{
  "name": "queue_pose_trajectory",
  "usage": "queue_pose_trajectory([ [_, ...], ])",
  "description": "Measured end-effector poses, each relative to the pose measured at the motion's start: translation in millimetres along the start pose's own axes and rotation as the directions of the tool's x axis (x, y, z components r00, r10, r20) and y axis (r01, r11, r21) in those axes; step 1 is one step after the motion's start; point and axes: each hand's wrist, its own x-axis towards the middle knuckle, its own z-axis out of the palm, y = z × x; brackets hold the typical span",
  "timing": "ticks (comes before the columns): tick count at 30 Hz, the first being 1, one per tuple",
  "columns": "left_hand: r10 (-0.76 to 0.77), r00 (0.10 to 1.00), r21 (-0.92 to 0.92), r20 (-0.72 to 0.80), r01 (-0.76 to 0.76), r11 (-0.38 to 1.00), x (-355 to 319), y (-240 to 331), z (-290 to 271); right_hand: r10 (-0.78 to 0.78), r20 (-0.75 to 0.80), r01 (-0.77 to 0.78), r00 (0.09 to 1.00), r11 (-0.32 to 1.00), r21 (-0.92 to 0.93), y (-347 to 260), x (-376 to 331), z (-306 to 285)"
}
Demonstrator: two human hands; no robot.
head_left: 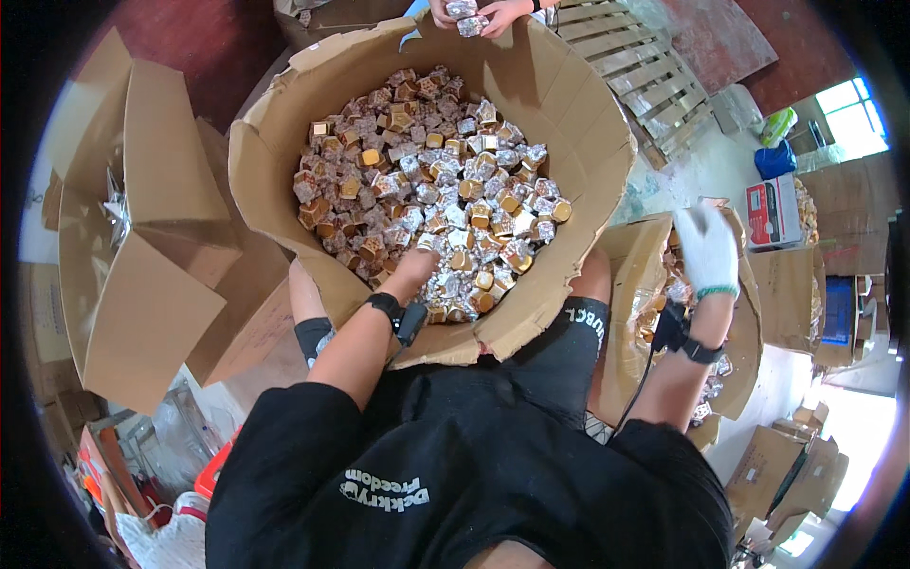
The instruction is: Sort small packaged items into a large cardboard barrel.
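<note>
A big round cardboard bin (284, 114) in front of me holds a heap of small gold and silver foil-wrapped pieces (427, 180). My left hand (412, 266) is bare and pushed down into the near side of the heap; its fingers are buried, so I cannot see whether they grip anything. My right hand (706, 248) wears a white glove and hovers over a second cardboard box (630, 256) at my right, which holds more wrapped pieces (664, 303). The glove is blurred. Another person's hands (479, 14) at the bin's far rim hold several wrapped pieces.
An open, folded cardboard box (152, 218) stands to the left. A wooden pallet (635, 66) lies beyond the bin. A red and white carton (773, 211), a blue bag (775, 159) and more cardboard boxes (787, 465) crowd the right side.
</note>
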Motion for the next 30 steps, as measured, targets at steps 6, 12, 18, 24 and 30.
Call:
queue_pose_trajectory([
  [6,0.117,0.99,0.304,0.076,-0.135,0.943,-7,6,8,-0.523,-0.103,0.527,0.846,0.789,0.317,-148,145,42],
  [12,0.1,0.985,-0.133,0.141,-0.081,0.988,-5,3,14,-0.401,0.553,0.553,0.73,0.822,-0.135,-184,249,299],
  [18,0.073,0.933,-0.424,0.353,0.09,0.901,-10,33,34,0.258,0.816,0.173,0.517,0.902,-0.394,-67,251,505],
  [24,-0.035,0.863,-0.362,0.504,0.248,0.899,-9,51,50,0.689,0.3,-0.709,0.659,0.703,-0.056,-22,202,575],
  [30,-0.022,0.854,-0.441,0.519,0.29,0.849,-2,41,57,0.683,0.38,-0.708,0.624,0.7,-0.095,-25,193,588],
])
